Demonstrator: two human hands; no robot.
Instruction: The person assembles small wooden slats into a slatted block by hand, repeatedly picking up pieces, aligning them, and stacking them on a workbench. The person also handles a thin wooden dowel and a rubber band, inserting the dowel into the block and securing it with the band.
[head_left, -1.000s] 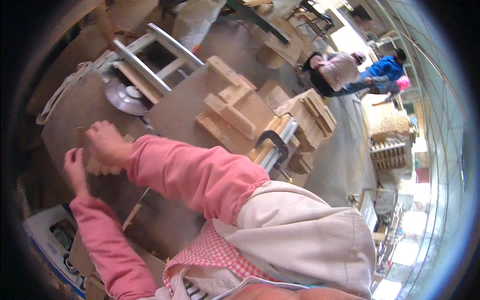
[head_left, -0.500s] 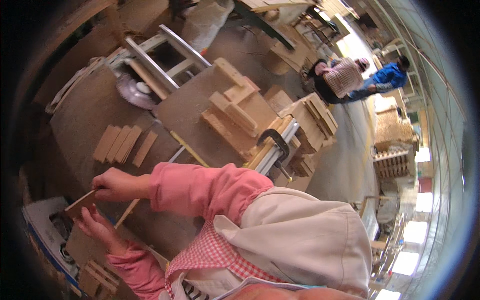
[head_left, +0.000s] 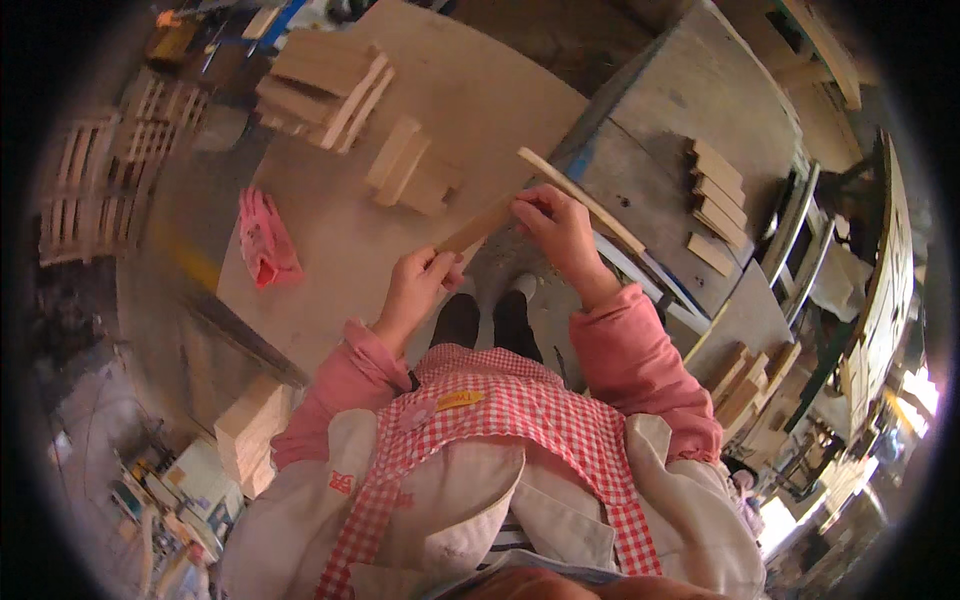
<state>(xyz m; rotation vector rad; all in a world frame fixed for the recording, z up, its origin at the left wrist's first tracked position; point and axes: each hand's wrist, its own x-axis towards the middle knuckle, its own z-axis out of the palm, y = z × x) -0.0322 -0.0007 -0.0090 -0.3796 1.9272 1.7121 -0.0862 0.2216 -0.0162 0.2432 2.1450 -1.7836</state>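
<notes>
Between my two hands I hold a small flat wooden slat (head_left: pixel 478 226), tilted up toward the right. My left hand (head_left: pixel 415 290) pinches its lower end between thumb and fingers. At the upper end, the fingers of my right hand (head_left: pixel 556 232) are closed on it. Beyond the slat, on the brown board tabletop (head_left: pixel 480 75), sits a small pile of wooden pieces (head_left: pixel 410 170). A larger stack of wooden pieces (head_left: pixel 325 88) lies farther back on that top.
A pink glove (head_left: pixel 266 238) rests at the tabletop's left. To the right, a grey machine table (head_left: pixel 660 110) carries several thin slats (head_left: pixel 718 195), with a wooden strip (head_left: pixel 580 200) along its near edge. Pallets (head_left: pixel 80 190) stand far left; a wooden block (head_left: pixel 250 430) is lower left.
My view has swung left, away from the saw blade and clamp, onto the brown board tabletop. Both hands still hold a slat, now in front of my body.
</notes>
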